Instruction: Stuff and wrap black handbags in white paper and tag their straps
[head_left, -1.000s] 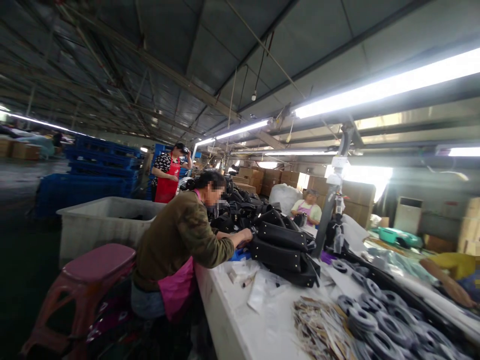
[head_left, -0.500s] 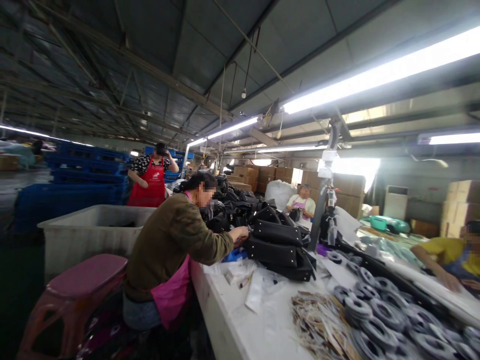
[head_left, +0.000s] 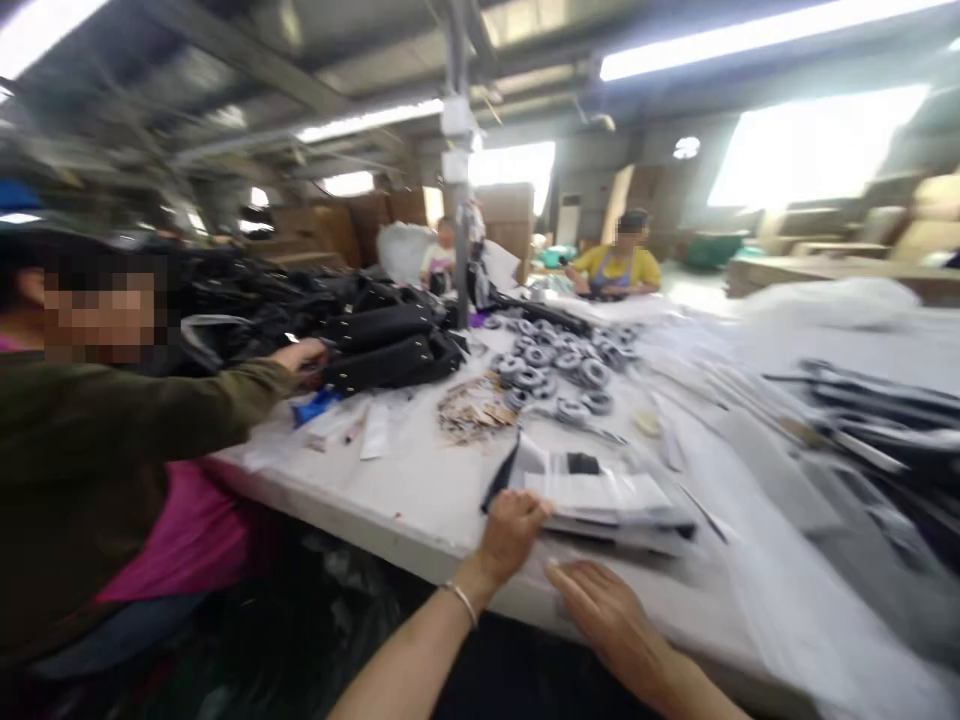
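Left hand point(head_left: 511, 530) curled, grip pinching the clear packets point(head_left: 607, 500); right hand point(head_left: 600, 610) flat, grip loose

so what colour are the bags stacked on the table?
Black bags, clearest in the head view.

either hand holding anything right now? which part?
The left hand grips the near left edge of the stack of flat clear packets on the table. The right hand lies open at the table edge, holding nothing.
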